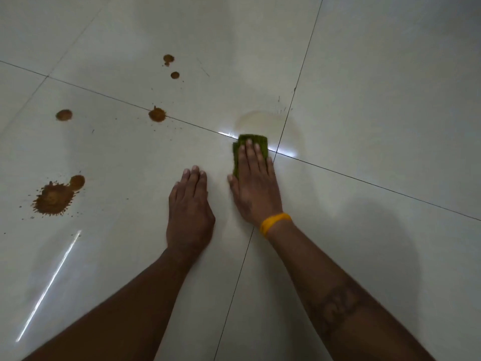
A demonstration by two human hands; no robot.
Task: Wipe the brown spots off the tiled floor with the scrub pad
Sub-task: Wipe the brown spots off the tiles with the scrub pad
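Right hand (253, 188) presses flat on green scrub pad (250, 149) at the grout cross, centre of tiled floor (377, 100); left hand (190, 207) flat, holding nothing. Faint wet smear (263, 121) just beyond pad looks done. Approx. six brown spots (53, 198) left, far and left, incl. big splat near-left.

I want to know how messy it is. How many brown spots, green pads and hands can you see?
Brown spots: 6, from the biggest to the farthest
Green scrub pad: 1
Hands: 2, left hand, right hand
Total: 9
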